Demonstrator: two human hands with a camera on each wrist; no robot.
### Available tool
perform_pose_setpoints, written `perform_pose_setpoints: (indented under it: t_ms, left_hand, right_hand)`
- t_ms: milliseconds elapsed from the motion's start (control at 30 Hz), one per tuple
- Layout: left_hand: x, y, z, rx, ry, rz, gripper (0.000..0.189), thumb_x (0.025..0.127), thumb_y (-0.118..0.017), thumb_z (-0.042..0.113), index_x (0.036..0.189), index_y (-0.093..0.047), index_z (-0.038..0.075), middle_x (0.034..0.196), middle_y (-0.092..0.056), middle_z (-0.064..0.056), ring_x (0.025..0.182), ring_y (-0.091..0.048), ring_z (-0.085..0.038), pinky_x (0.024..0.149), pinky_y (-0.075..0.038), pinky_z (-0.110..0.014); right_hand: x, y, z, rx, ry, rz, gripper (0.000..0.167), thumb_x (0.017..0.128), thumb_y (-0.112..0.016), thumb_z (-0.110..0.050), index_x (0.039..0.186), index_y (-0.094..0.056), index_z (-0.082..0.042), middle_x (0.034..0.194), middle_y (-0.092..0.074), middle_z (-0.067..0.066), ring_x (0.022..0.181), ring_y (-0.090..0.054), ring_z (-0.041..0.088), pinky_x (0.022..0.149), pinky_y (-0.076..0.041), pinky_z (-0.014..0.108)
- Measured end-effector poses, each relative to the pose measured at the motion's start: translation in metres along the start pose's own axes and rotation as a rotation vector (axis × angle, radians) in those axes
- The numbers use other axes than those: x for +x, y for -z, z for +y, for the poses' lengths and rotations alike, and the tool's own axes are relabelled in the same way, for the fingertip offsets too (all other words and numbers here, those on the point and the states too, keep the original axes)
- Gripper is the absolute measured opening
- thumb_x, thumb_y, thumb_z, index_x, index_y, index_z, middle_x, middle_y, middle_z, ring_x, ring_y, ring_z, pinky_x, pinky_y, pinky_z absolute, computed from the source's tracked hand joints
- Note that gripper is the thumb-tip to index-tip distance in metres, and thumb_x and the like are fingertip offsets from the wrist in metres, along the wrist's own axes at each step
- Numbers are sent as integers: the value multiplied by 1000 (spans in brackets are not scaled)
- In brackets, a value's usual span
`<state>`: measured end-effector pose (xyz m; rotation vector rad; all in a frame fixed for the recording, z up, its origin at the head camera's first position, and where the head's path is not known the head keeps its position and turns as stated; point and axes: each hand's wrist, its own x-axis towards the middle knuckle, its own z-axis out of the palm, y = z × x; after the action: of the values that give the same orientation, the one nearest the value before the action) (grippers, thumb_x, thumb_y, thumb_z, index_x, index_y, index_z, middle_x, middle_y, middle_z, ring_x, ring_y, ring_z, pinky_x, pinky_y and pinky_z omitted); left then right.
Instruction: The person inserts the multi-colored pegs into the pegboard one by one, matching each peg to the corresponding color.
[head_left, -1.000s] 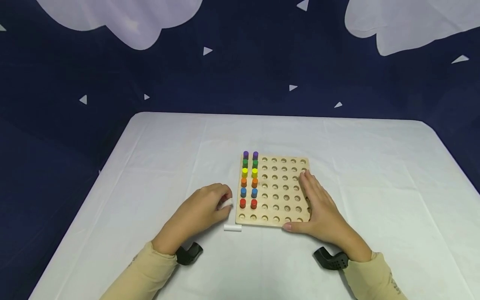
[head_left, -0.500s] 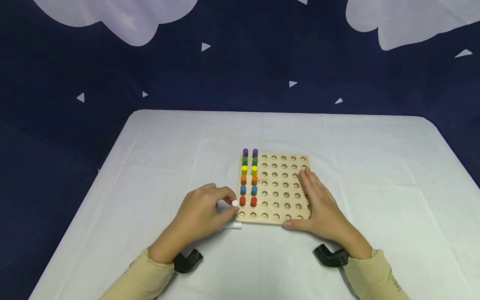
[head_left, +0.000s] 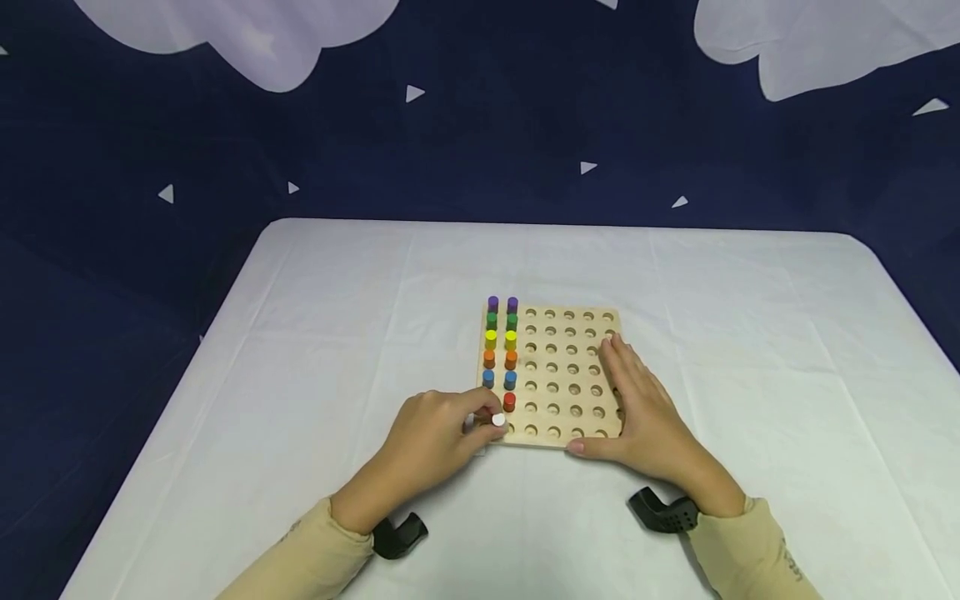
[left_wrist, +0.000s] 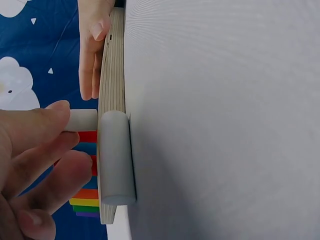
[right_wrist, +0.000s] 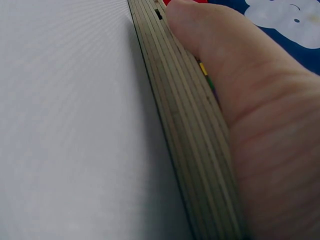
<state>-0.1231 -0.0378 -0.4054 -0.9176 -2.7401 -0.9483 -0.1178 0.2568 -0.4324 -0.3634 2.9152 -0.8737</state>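
Between thumb and fingertips, my left hand (head_left: 427,433) pinches a white peg (head_left: 498,420) over the near left part of a wooden pegboard (head_left: 542,419). The left wrist view shows this peg (left_wrist: 82,120) square to the board, its lower end at the top face; I cannot tell whether it sits in a hole. A second white peg (left_wrist: 117,157) lies on the cloth against the board's near edge. My right hand (head_left: 648,425) rests on the board's right side with straight fingers, thumb at the near edge.
Two left columns hold coloured pegs: purple (head_left: 512,304), green (head_left: 512,320), yellow (head_left: 511,339), orange (head_left: 511,359), blue (head_left: 510,380), red (head_left: 509,402). The left column's red peg is hidden by my left hand in the head view. A white cloth (head_left: 360,317) covers the table.
My left hand has carried the white peg rightward from beside the board to over its near left part, turning the peg end-up. The right hand has stayed in place.
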Motion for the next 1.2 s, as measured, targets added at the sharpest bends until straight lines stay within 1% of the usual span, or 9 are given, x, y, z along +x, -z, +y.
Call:
perform_pose_setpoints:
  t_ms: [100,267,400,500,700,900,1033,1200]
  left_hand:
    - [1,-1,1,8,-5,5,16,83,-81,30,90,-69,23,75,-70,16,51,-36,3,49,-30,-17]
    - [3,-2,4,41,-33,-4,16,84,-79,31,92,-70,23,80,-73,14,58,-47,4,54,-38,-18]
    - [4,-3,5,63,-41,-5,16,85,-79,31,93,-69,22,79,-73,14,61,-52,5,56,-42,-19]
    - [4,-4,5,61,-53,6,14,86,-78,30,92,-69,22,79,-72,15,61,-52,5,56,-42,-19]
    - [5,-6,6,80,-90,24,14,86,-78,29,93,-68,23,79,-71,15,59,-49,3,52,-39,-18]
    - [5,-5,7,100,-87,20,15,85,-78,30,92,-67,23,80,-71,15,59,-49,3,52,-39,-19]
    - [4,-4,7,96,-86,18,15,85,-79,29,92,-67,24,81,-71,15,60,-50,2,53,-41,-19]
    - [5,-4,8,73,-56,13,13,86,-78,29,94,-69,23,81,-72,15,59,-50,3,53,-39,-19]
  right_hand:
    - [0,1,0,1,-3,-2,139,62,-85,-65,160,2,-20,168,5,7,155,0,36,117,-12,66]
    - [-2,1,0,4,-7,-2,139,62,-85,-65,160,2,-21,168,6,6,155,0,35,117,-12,65]
    - [-2,1,0,7,-8,-3,138,62,-85,-65,160,2,-21,168,6,5,155,0,35,117,-12,65]
    - [-2,1,1,8,-5,-3,138,63,-85,-65,160,2,-21,168,5,5,155,0,35,117,-12,65]
    - [-1,1,1,7,0,-3,138,63,-85,-64,160,2,-21,168,5,6,155,0,35,117,-12,65]
    - [0,1,0,5,1,-3,138,63,-85,-64,160,2,-20,168,5,6,155,0,34,118,-12,65]
    - [0,1,1,10,-1,-3,138,63,-85,-64,160,3,-21,168,6,6,155,0,34,118,-12,65]
    - [0,1,1,7,-6,-4,139,62,-85,-65,160,3,-22,168,6,5,155,0,35,118,-11,65]
